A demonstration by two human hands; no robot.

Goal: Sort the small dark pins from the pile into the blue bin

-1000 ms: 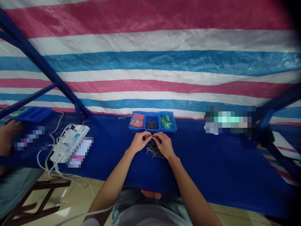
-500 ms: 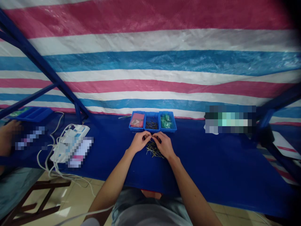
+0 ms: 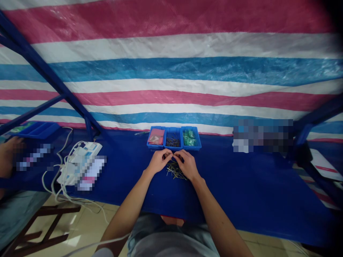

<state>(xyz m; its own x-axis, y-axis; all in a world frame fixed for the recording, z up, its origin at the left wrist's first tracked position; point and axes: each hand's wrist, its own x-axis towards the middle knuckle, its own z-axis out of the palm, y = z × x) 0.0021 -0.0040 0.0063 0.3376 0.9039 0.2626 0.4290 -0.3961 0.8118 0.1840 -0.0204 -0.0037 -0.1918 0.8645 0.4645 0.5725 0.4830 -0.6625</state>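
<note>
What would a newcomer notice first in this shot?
The pink, white and blue striped tarpaulin fills the top of the view. Below it, on a blue-covered table, the left hand and right hand meet just above a scatter of loose metal pins. Three blue trays sit in a row just beyond the hands.

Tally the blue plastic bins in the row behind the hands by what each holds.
Blue plastic bin with a red packet: 1
Blue plastic bin with dark metal pins: 1
Blue plastic bin with green packets: 1
Total: 3
</note>
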